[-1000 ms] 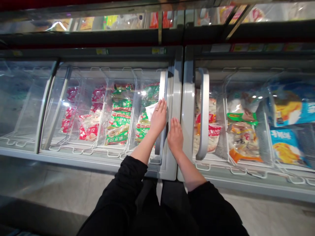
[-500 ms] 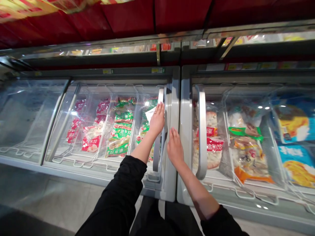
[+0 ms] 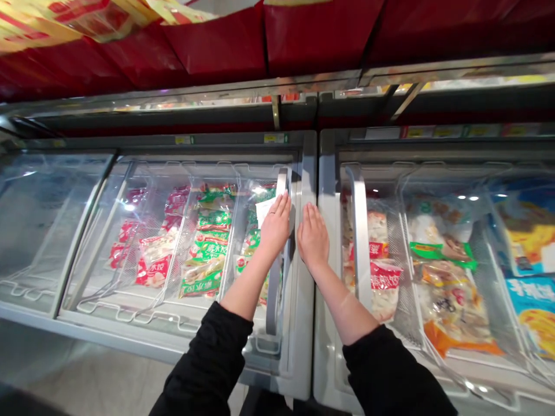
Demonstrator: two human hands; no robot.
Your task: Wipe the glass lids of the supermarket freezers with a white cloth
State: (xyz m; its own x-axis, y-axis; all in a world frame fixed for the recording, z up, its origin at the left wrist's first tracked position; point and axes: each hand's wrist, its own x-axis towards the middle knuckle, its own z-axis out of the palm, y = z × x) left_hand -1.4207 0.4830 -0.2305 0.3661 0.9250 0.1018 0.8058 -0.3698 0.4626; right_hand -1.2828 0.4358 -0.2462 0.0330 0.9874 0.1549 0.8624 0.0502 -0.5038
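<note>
Dark-red shelf panels span the background above a left chest freezer and an adjoining right chest freezer. Contents of the former, in order: pink dumpling bags, then green dumpling bags. Left hand: fingers extended and together, laid over the left door handle beside a white label; whether they grip cannot be told. Right hand: flat, fingers together, over the line where both freezers meet. Farther right: right door handle, orange-edged food bag, blue food package.
</note>
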